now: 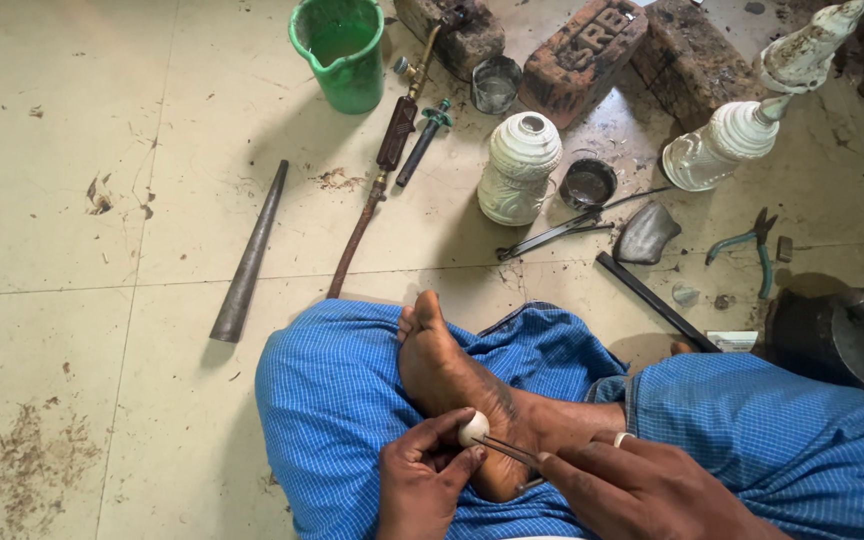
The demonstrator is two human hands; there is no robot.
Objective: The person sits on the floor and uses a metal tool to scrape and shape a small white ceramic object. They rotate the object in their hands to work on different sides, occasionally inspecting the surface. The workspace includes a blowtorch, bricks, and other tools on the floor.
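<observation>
I sit cross-legged on the floor in blue checked cloth, one bare foot (442, 370) turned up in my lap. My left hand (422, 475) pinches a small white oval piece (473, 428) between thumb and fingers, just above the foot. My right hand (642, 485), with a ring on one finger, grips a thin metal tool (507, 450) whose tip touches the white piece.
On the tiled floor ahead lie a tapered metal rod (249, 255), a blowtorch pipe (382, 165), a green bucket (340, 50), bricks (582, 55), two white embossed vessels (518, 165) (727, 145), small bowls, tongs (552, 235), green-handled pliers (752, 245) and a dark round block (832, 340).
</observation>
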